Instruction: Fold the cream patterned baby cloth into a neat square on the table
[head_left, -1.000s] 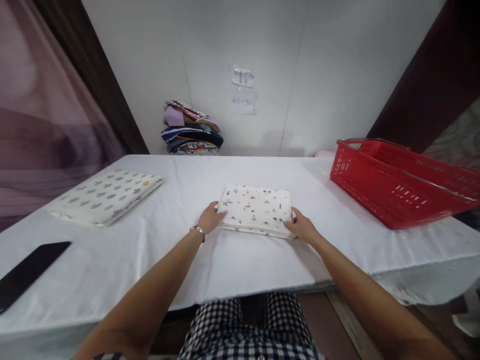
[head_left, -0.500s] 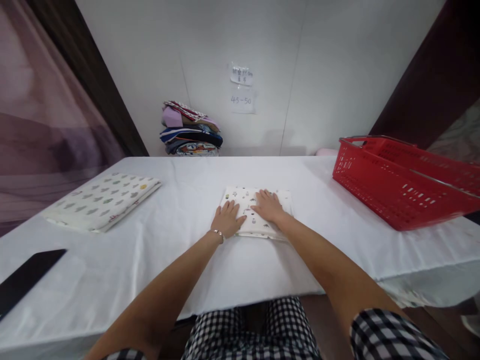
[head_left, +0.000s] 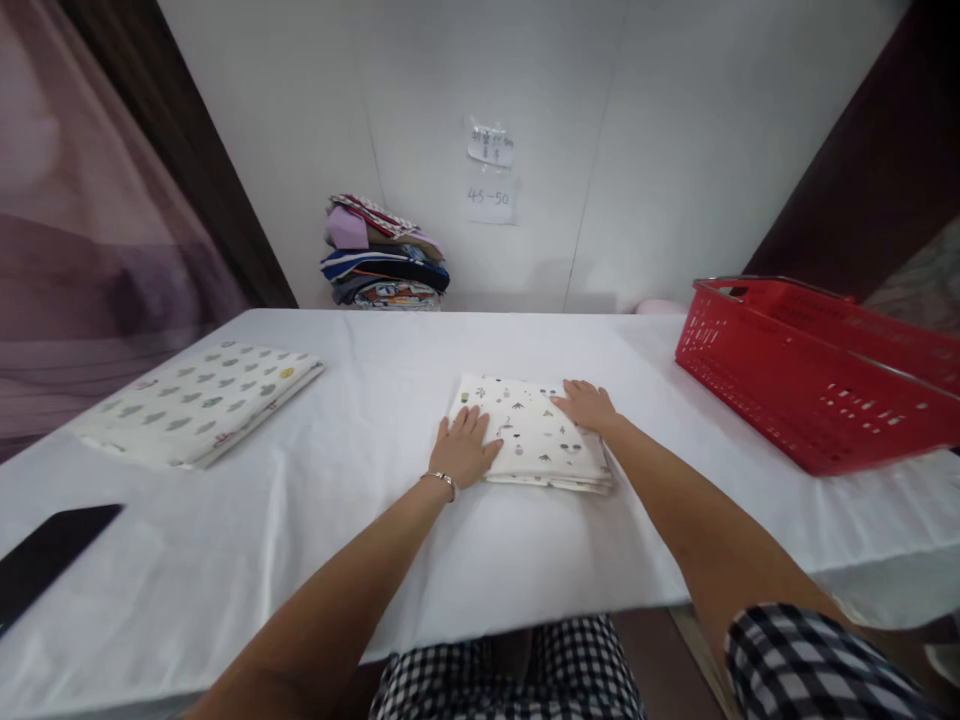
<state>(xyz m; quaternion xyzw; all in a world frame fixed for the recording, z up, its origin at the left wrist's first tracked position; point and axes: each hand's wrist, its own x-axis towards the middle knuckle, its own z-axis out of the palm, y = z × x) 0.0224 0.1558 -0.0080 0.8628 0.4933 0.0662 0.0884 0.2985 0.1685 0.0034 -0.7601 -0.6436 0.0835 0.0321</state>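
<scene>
The desk (head_left: 375, 560), covered in a white sheet, takes up most of the room in front of the person. At its middle lies the small folded cloth (head_left: 536, 440) with tiny prints. A second ago both hands gripped its side edges; half a second ago they lay together on top. Now they have spread apart: the left hand (head_left: 463, 450) rests flat with fingers splayed on the near left corner, and the right hand (head_left: 589, 404) lies open on the far right edge. It looks like pressing the fold flat.

To the right stands a red basket (head_left: 817, 375), well apart. At the left lies a larger folded cloth (head_left: 199, 400), and near the left edge a dark phone (head_left: 45, 560). A stack of clothes (head_left: 384, 255) sits by the wall under two paper notes (head_left: 491, 175). Nothing crowds the hands.
</scene>
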